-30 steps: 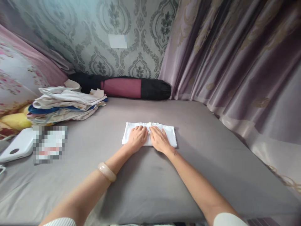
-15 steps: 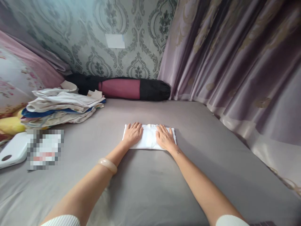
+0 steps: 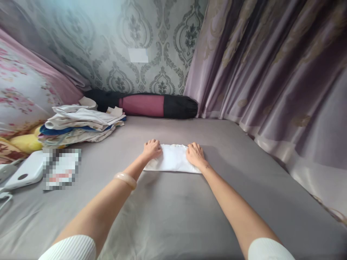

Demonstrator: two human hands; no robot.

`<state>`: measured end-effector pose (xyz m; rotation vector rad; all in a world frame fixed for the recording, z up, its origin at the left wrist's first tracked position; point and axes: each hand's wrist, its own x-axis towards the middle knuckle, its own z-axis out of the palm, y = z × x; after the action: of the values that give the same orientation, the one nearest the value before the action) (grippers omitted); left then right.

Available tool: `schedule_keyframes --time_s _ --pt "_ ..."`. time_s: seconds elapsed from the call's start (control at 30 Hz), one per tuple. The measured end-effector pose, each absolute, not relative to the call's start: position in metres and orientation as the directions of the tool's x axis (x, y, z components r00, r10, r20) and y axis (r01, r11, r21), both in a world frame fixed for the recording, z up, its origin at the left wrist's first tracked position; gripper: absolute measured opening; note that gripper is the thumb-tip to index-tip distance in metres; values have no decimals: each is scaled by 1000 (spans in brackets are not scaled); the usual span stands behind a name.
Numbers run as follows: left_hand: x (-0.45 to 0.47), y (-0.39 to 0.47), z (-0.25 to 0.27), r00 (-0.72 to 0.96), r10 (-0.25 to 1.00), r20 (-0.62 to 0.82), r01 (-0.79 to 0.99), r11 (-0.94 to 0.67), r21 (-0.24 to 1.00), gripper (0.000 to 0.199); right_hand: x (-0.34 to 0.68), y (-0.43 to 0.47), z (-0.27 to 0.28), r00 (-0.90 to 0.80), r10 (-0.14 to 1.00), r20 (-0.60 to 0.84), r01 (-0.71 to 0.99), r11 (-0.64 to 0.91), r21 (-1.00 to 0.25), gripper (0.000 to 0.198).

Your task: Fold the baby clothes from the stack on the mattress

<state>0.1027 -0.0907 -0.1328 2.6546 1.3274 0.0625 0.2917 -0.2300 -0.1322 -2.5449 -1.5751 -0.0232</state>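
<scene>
A folded white cloth, flat and roughly rectangular, lies on the grey sheet in front of me; whether it is a garment I cannot tell. My left hand is closed on its far left corner, with the fingers curled over the edge. At the far right corner, my right hand grips the cloth in the same way. The fingertips of both hands are hidden behind the far edge. The near edge of the cloth rests on the sheet.
A grey sheet covers the bed. To the left are a stack of folded clothes, a white device and a blurred-out packet. A black and maroon roll lies along the wall; curtains hang at right.
Both hands have gone from lying flat on the cloth to curling round its far corners, each shifting outward. The camera view has turned slightly left.
</scene>
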Motion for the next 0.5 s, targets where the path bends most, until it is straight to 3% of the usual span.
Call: schedule_keyframes --time_s 0.13,0.4,0.5 --pt "106 -79 -129 580 808 -102 807 -553 207 30 298 -226 -128 441 897 34 891 -433 -133 29" --pt "103 -86 -122 628 776 -65 762 -595 254 28 308 -225 -124 379 925 6 902 -368 -224 25" --pt "95 -90 -113 671 740 -35 720 -640 270 27 311 -226 -121 366 930 12 904 -353 -242 33"
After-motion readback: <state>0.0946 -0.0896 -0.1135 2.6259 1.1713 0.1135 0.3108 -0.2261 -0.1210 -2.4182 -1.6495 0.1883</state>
